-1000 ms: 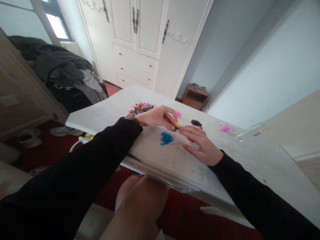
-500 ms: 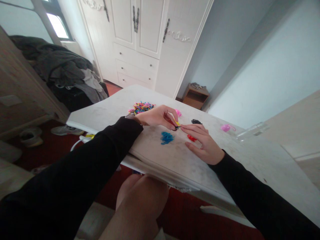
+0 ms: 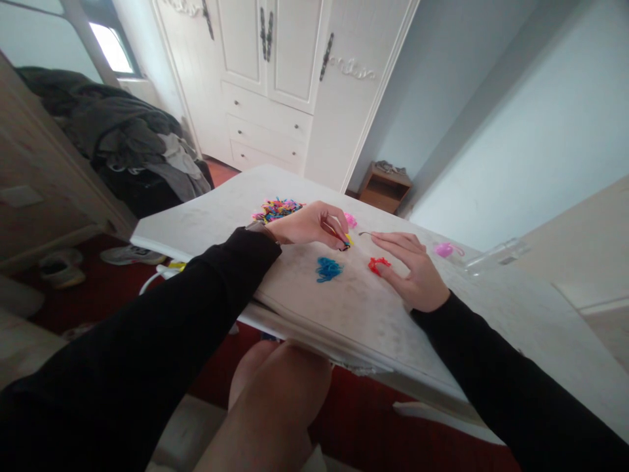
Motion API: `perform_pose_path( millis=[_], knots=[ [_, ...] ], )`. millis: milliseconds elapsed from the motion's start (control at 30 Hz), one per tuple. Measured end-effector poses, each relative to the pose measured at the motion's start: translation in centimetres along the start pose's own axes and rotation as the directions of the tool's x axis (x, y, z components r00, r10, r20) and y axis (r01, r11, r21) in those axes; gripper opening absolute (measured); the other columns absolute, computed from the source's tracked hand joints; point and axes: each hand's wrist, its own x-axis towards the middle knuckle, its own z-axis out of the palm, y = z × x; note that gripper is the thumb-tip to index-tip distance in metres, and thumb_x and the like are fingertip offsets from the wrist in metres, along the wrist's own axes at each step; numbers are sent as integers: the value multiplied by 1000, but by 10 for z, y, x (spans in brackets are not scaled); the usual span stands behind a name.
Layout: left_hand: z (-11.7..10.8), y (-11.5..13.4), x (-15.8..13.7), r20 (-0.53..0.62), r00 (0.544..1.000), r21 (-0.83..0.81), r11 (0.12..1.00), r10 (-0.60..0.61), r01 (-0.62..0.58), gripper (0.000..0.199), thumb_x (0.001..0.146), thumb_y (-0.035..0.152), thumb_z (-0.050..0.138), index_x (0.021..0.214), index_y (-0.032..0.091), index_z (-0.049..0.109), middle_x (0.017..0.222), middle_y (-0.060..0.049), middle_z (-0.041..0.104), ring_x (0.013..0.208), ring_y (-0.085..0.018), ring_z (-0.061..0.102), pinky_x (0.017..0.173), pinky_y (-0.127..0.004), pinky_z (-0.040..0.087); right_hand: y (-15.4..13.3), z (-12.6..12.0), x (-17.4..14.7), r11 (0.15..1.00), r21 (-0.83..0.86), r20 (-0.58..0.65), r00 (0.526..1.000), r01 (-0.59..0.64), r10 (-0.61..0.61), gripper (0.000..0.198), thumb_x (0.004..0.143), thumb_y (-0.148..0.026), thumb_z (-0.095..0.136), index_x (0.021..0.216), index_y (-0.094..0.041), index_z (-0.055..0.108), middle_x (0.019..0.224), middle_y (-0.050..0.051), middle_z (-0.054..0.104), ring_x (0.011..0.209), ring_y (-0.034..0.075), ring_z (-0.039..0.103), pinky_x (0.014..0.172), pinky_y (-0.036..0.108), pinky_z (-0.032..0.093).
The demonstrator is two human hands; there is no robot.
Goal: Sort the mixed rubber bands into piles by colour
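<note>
Between the fingertips of my left hand is a small bunch of rubber bands, dark with a little red showing. My right hand holds one thin black rubber band at its fingertips, while its thumb hangs apart over a red pile of rubber bands. A blue pile lies in front of my left hand. Yellow bands show just behind its fingertips, and a pink pile lies beyond. The black pile is hidden behind my right hand.
A mixed heap of coloured rubber bands lies behind my left wrist on the white table. To the right are a pink item and a clear bottle on its side. My knee is below the table edge.
My right hand has drawn away to the right from my left, carrying a black rubber band. It now covers the black pile. My left hand has hardly moved.
</note>
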Motion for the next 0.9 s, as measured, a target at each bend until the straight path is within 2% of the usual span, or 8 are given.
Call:
perform_pose_path(
  millis=[200, 367, 533, 667, 767, 900],
  knots=[
    [-1, 3, 1, -99, 993, 67, 996, 59, -52, 34, 63, 23, 99, 81, 11, 73, 82, -7, 79, 81, -20, 79, 82, -33, 66, 58, -9, -2, 988, -101, -149, 983, -118, 103, 31, 93, -29, 66, 121, -22, 79, 122, 13, 78, 120, 36, 66, 109, 64, 50],
    [-3, -1, 5, -202, 971, 82, 990, 130, -115, 37, 61, 25, 100, 79, 11, 71, 81, -7, 78, 79, -19, 78, 85, -35, 66, 82, -6, -8, 957, -154, -148, 964, -244, 222, 26, 88, -31, 70, 110, -22, 82, 112, 12, 80, 115, 34, 69, 107, 60, 54],
    [-5, -2, 6, -270, 949, 112, 984, 163, -137, 37, 63, 27, 99, 79, 11, 70, 79, -6, 77, 78, -18, 78, 85, -36, 65, 82, -2, -10, 924, -174, -127, 938, -341, 322, 21, 86, -31, 72, 102, -23, 83, 106, 11, 81, 113, 34, 68, 108, 58, 53],
    [-6, -3, 6, -245, 954, 99, 983, 173, -152, 36, 62, 25, 99, 79, 11, 70, 79, -5, 76, 78, -17, 77, 83, -34, 65, 80, -1, -10, 922, -163, -112, 935, -352, 338, 18, 86, -28, 72, 100, -25, 82, 105, 10, 80, 112, 34, 68, 106, 58, 53],
    [-5, -4, 7, -215, 961, 87, 984, 173, -158, 36, 61, 24, 99, 80, 11, 71, 79, -4, 76, 78, -16, 77, 82, -33, 65, 73, -2, -7, 941, -148, -129, 949, -304, 287, 17, 87, -27, 70, 101, -25, 80, 109, 9, 81, 113, 34, 68, 106, 58, 52],
    [-3, -3, 6, -172, 970, 78, 984, 174, -162, 35, 63, 24, 99, 81, 11, 72, 81, -5, 77, 78, -16, 77, 81, -33, 65, 49, -3, 0, 986, -78, -103, 985, -146, 138, 21, 91, -29, 67, 108, -24, 78, 116, 10, 81, 114, 33, 69, 106, 56, 51]
  ],
)
